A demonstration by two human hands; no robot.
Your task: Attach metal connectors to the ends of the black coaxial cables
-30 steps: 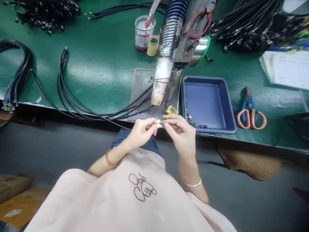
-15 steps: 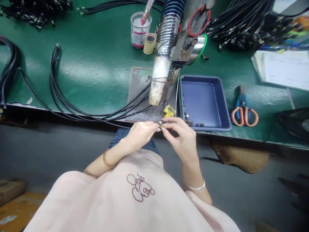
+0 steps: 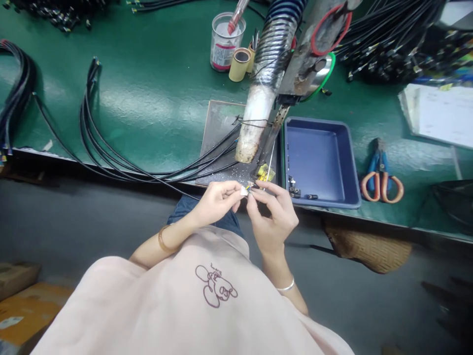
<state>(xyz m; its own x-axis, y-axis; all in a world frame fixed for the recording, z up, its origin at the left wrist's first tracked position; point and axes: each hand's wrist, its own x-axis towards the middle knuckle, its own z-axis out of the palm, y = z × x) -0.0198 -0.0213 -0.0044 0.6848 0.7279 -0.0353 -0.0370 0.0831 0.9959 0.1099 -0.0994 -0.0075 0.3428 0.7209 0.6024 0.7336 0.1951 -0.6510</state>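
Note:
My left hand (image 3: pixel 219 202) is closed in a pinch at the end of a black cable (image 3: pixel 173 190), where a small white piece (image 3: pixel 244 191) and thin coloured wires show at the fingertips. Meeting it from the other side, my right hand (image 3: pixel 275 212) pinches a small dark connector (image 3: pixel 253 186), partly hidden by the fingers. Just beyond the hands, a yellow sponge (image 3: pixel 266 172) rests near the tip of a metal soldering iron holder (image 3: pixel 275 130). Several black cables (image 3: pixel 129 170) run along the table edge onto a grey board (image 3: pixel 218 123).
A blue tray (image 3: pixel 321 148) with a few small connectors stands to the right, orange-handled cutters (image 3: pixel 382 177) beside it. Over the board hangs a fume hose (image 3: pixel 254 108). Behind are a plastic cup (image 3: pixel 223 49), a small yellow pot (image 3: pixel 239 66), cable bundles (image 3: pixel 391 39) and papers (image 3: pixel 439 111).
The view has shifted, so the table things sit farther right. My fingertips have parted a little, and the white piece and coloured wires between them show more plainly.

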